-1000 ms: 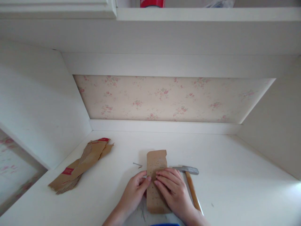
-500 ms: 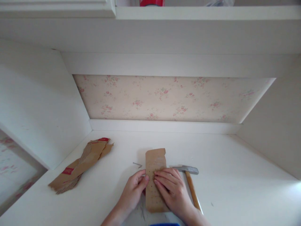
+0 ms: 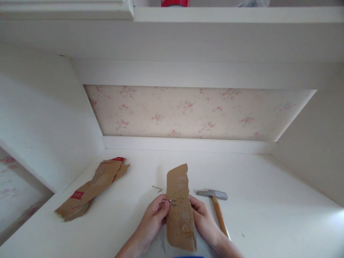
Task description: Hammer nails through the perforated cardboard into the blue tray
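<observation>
A narrow brown cardboard strip (image 3: pixel 179 204) dotted with small holes is tilted up off the white desk (image 3: pixel 258 200), near the front middle. My left hand (image 3: pixel 153 220) pinches its left edge, where a small nail (image 3: pixel 171 202) sticks out by the fingertips. My right hand (image 3: pixel 205 224) grips the strip's right edge, its fingers curled behind the cardboard. A hammer (image 3: pixel 217 208) with a grey head and wooden handle lies on the desk just right of my right hand.
Torn brown cardboard pieces (image 3: pixel 91 188) with red labels lie at the left of the desk. A loose nail (image 3: pixel 157 188) rests left of the strip. White side walls and a floral back panel (image 3: pixel 199 113) enclose the desk; a shelf (image 3: pixel 236 14) runs overhead.
The cardboard strip lay flat under both hands; now it is lifted and tilted upright, held by its two edges. My right hand shifted from on top of it to its right edge.
</observation>
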A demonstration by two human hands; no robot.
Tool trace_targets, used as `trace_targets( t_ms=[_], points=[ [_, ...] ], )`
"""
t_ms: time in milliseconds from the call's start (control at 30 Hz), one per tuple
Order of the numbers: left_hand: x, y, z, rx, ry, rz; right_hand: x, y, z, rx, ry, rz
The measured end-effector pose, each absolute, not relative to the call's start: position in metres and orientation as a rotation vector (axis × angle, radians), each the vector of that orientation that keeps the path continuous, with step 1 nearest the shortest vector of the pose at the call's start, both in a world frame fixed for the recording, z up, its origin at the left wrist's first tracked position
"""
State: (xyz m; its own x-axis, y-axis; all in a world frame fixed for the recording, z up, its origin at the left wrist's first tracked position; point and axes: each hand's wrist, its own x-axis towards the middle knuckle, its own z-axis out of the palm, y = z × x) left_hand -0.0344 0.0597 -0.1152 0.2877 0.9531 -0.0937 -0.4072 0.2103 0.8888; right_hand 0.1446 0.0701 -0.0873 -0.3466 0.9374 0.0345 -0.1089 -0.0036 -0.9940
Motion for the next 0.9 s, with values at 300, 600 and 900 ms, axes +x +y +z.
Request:
trace_targets(
  t_ms=[300, 600, 900],
  points=[
    [-0.033, 0.057, -0.117, 0.924, 0.789, 1.080, 0.141, 0.069, -0.083, -0.827, -1.316, 1.631],
    [-0.037, 0.063, -0.110, 0.600, 0.710, 1.291, 0.152, 0.081, -0.096, -1.058, -1.455, 1.362],
    [-0.054, 0.074, -0.106, 0.421, 0.756, 1.385, 0.164, 0.085, -0.113, -1.410, -1.627, 0.756]
  ],
)
